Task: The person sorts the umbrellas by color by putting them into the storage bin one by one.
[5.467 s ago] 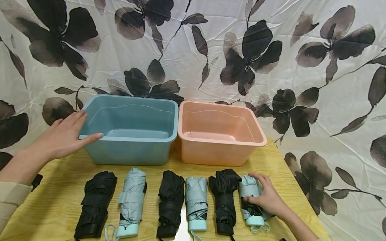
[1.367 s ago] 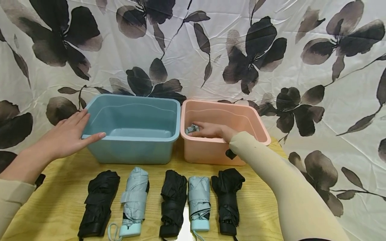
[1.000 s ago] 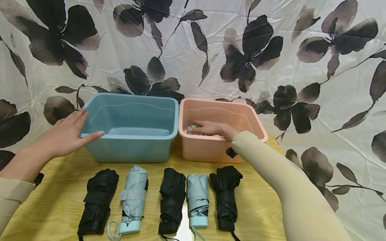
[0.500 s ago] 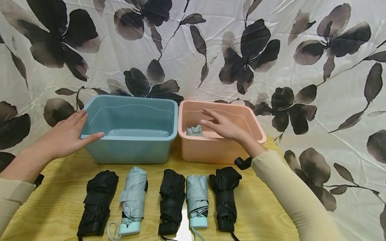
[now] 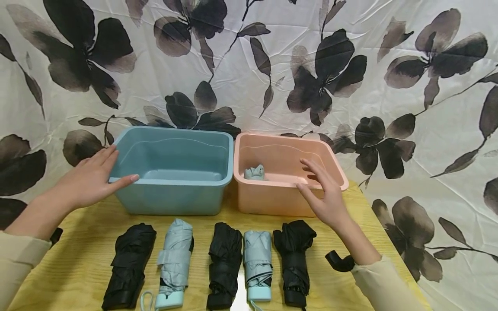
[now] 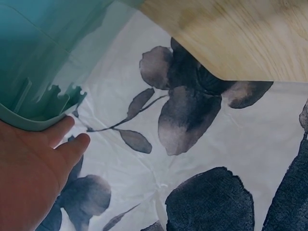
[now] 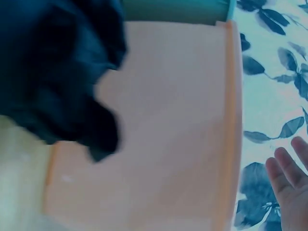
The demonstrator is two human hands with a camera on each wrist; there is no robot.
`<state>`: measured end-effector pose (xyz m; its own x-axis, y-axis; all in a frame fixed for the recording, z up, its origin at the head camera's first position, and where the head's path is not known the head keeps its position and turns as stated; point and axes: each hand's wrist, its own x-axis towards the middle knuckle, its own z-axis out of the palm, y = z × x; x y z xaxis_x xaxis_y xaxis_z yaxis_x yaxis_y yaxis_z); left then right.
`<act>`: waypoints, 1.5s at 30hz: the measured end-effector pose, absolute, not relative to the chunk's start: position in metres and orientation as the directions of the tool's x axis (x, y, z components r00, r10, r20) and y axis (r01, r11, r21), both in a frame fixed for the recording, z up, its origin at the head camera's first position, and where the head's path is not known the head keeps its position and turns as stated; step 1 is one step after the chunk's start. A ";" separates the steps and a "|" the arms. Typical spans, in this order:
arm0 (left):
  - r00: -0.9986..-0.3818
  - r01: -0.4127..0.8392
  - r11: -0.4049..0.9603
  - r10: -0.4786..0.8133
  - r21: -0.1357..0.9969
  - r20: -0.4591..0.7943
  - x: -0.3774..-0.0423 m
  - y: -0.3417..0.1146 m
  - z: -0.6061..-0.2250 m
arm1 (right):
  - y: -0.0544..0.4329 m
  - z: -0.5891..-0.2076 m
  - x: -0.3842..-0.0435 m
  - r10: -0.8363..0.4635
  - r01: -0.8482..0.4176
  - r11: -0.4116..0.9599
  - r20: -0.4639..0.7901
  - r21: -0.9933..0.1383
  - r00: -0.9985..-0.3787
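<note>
My left hand (image 5: 87, 179) rests with spread fingers on the left rim of the blue bin (image 5: 175, 198). In the left wrist view, its fingers (image 6: 72, 147) lie at that rim. Over the front rim of the pink bin (image 5: 276, 201), my right hand (image 5: 324, 196) hovers with parted fingers and holds nothing. A light-blue folded umbrella (image 5: 254, 172) lies inside the pink bin at the left, its lower part hidden by the front wall. Nearest on the table below my right hand is a black folded umbrella (image 5: 293, 263), also blurred in the right wrist view.
Farther left along the table (image 5: 338, 285) lie a light-blue umbrella (image 5: 258, 263), a black one (image 5: 224, 263), another light-blue one (image 5: 175, 263) and a black one (image 5: 130, 263). Behind the bins hangs a flowered cloth (image 5: 264, 65). The blue bin's visible floor is bare.
My right hand held the rightmost light-blue umbrella on the table, put it into the pink bin and let go, then drew back toward the front right. My left hand stayed on the blue bin.
</note>
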<state>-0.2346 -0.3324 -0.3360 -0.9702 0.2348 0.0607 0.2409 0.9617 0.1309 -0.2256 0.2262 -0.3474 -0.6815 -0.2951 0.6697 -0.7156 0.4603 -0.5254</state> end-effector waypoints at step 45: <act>-0.967 0.249 0.960 0.241 0.125 0.078 -0.239 -0.333 -0.338 | 0.255 -0.447 -0.159 -0.479 -0.332 0.675 -0.049 -0.659 -0.877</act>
<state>-0.2386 -0.3334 -0.3382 -0.9674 0.2411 0.0776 0.2494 0.9603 0.1248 -0.1587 0.2546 -0.4469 -0.8767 -0.4785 -0.0490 -0.3318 0.6752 -0.6588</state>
